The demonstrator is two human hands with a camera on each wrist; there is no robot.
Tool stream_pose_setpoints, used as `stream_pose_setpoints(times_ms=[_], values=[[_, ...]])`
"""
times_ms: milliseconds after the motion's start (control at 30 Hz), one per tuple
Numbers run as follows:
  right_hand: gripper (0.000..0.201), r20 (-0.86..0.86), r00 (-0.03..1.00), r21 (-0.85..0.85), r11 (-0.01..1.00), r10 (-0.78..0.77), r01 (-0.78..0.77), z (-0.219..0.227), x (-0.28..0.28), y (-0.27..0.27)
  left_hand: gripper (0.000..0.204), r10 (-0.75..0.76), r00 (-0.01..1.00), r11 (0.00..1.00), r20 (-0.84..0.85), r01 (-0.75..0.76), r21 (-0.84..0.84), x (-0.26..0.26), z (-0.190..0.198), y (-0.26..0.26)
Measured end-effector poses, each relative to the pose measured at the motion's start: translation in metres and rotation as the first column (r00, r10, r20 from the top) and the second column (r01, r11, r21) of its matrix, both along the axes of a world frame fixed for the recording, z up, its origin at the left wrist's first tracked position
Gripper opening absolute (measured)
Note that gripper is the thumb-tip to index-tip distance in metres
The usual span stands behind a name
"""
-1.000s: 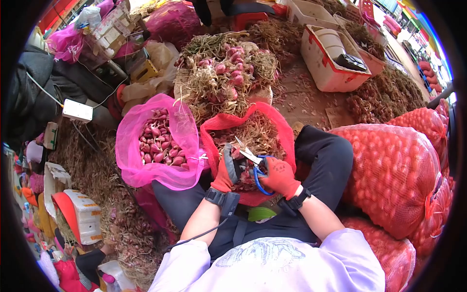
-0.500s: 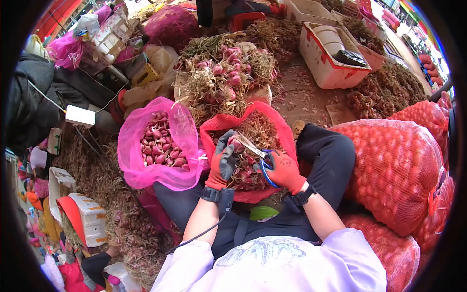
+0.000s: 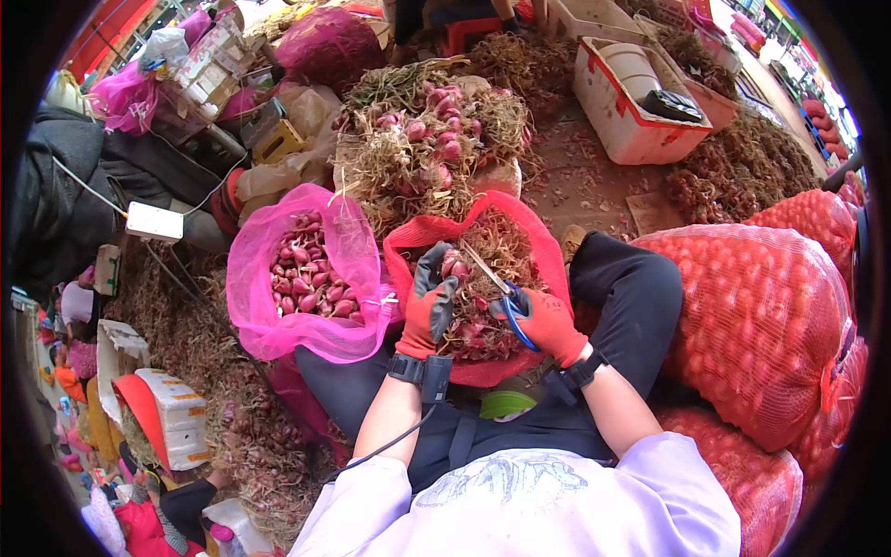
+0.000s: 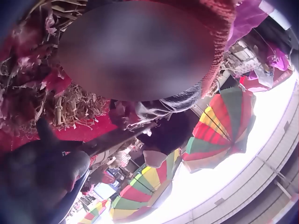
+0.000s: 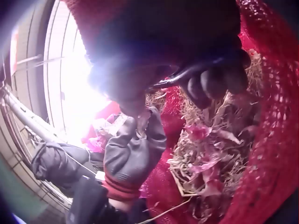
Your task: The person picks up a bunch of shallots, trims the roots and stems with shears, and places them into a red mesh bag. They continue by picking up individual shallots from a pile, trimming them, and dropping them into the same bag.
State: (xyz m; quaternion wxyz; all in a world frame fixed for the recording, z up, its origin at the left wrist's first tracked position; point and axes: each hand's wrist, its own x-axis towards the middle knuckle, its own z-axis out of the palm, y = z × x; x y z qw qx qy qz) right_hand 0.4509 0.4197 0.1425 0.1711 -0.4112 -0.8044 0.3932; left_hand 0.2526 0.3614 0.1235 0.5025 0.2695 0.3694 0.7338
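Observation:
My left hand (image 3: 429, 306), in a red and grey glove, pinches a pink shallot (image 3: 455, 265) above the red mesh bag (image 3: 548, 249). In the right wrist view the same gloved left hand (image 5: 135, 149) has its thumb and fingers together on something small. My right hand (image 3: 549, 325) grips blue-handled scissors (image 3: 486, 269), their blades pointing up and left beside the shallot. Dry stalks and skins (image 3: 483, 339) fill the red bag beneath both hands. In the left wrist view a large blur covers much of the picture.
Left of the red bag stands a pink mesh bag (image 3: 251, 306) holding loose shallots (image 3: 311, 274). Ahead lies a heap of shallots with dry stalks (image 3: 408, 176). Full red mesh sacks (image 3: 742, 325) stand at right, with a white crate (image 3: 617, 130) beyond.
My left hand has turned and now shows a shallot at its fingertips. The scissors have shifted slightly, and their blades look parted now.

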Motion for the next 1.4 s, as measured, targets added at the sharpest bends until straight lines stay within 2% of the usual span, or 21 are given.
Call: stream_pose_setpoints(times_ms=[100,200,300,400,500,600,700,800,833,933,1000,1067,1100,1133,1167,1200,1267,1300,1333,1367,1400], values=[[0.044,0.139,0.988,0.363,0.932,-0.07,0.014,0.002,-0.002,-0.006,0.052,-0.041,0.998,0.997,0.043,0.039,0.061,-0.004,-0.008,0.001],[0.044,0.266,0.961,0.349,0.937,-0.08,-0.018,-0.017,-0.002,-0.007,0.055,0.055,0.998,0.998,-0.012,-0.055,-0.042,0.002,-0.004,0.002],[0.042,0.407,0.913,0.243,0.967,-0.027,-0.08,-0.013,-0.001,-0.004,0.056,0.1,0.965,0.99,-0.242,-0.119,-0.068,0.003,-0.005,0.0],[0.041,0.303,0.952,0.02,0.998,0.051,-0.059,-0.01,-0.001,-0.001,0.057,0.016,1.0,0.999,0.008,-0.016,0.029,0.002,-0.009,0.002],[0.045,0.133,0.991,-0.16,0.987,0.011,0.01,0.003,-0.001,-0.001,0.057,0.002,0.999,0.998,0.048,-0.004,0.057,0.004,-0.001,0.003],[0.051,0.046,0.999,0.01,1.0,-0.024,0.024,-0.001,0.001,0.001,0.056,-0.072,0.982,0.994,0.174,0.056,0.095,-0.004,-0.01,0.002],[0.056,0.166,0.986,0.038,0.999,-0.028,0.022,0.0,0.002,0.001,0.048,-0.192,0.831,0.98,0.523,0.195,0.05,-0.014,-0.013,0.0],[0.053,0.186,0.983,0.085,0.996,-0.007,-0.009,-0.007,0.002,0.002,0.04,-0.216,0.64,0.966,0.738,0.251,0.065,-0.015,-0.013,-0.002],[0.052,0.187,0.982,0.109,0.994,0.002,-0.022,-0.009,0.002,0.001,0.036,-0.141,0.609,0.972,0.781,0.234,-0.007,-0.014,-0.016,-0.002],[0.044,0.179,0.984,0.224,0.974,-0.005,-0.036,-0.01,0.0,-0.005,0.038,-0.244,0.422,0.942,0.873,0.316,0.111,-0.011,-0.029,-0.002],[0.032,0.324,0.945,0.29,0.955,-0.038,-0.06,-0.004,-0.003,-0.005,0.041,-0.272,0.425,0.919,0.863,0.381,0.102,-0.014,-0.048,-0.004],[0.033,0.319,0.947,0.315,0.946,-0.035,-0.071,0.0,0.001,-0.002,0.035,-0.283,0.557,0.911,0.781,0.411,0.037,-0.014,-0.032,-0.003],[0.034,0.145,0.987,0.305,0.952,-0.063,0.015,-0.012,0.001,-0.002,0.036,-0.092,0.713,0.964,0.695,0.239,-0.117,-0.006,-0.023,-0.001],[0.035,0.202,0.974,0.201,0.978,-0.104,0.062,-0.01,0.001,0.0,0.036,-0.178,0.825,0.969,0.536,0.243,-0.053,0.001,-0.01,-0.002],[0.033,0.056,0.989,0.09,0.988,-0.134,0.129,-0.001,-0.001,0.001,0.039,-0.202,0.951,0.954,0.236,0.245,-0.174,0.001,-0.011,-0.002],[0.029,-0.074,0.983,0.027,0.985,-0.167,0.17,-0.019,-0.001,0.004,0.041,-0.232,0.968,0.939,-0.091,0.199,-0.28,0.003,-0.013,-0.001],[0.027,-0.355,0.918,-0.117,0.983,-0.174,0.141,-0.037,-0.005,0.011,0.047,-0.367,0.839,0.918,-0.402,0.255,-0.304,0.015,0.007,-0.007],[0.029,-0.358,0.921,-0.267,0.962,-0.155,0.057,-0.033,-0.005,0.013,0.054,-0.469,0.79,0.866,-0.396,0.322,-0.382,0.02,0.011,-0.008],[0.032,-0.37,0.92,-0.414,0.909,-0.129,-0.039,-0.022,-0.006,0.013,0.056,-0.427,0.824,0.896,-0.373,0.329,-0.299,0.028,0.008,-0.008],[0.03,-0.248,0.965,-0.49,0.87,-0.086,-0.049,-0.009,-0.005,0.013,0.057,-0.373,0.858,0.925,-0.352,0.313,-0.217,0.033,0.008,-0.01],[0.03,-0.321,0.94,-0.54,0.838,-0.12,-0.077,-0.01,-0.006,0.013,0.058,-0.306,0.892,0.951,-0.333,0.274,-0.14,0.034,0.01,-0.012]])
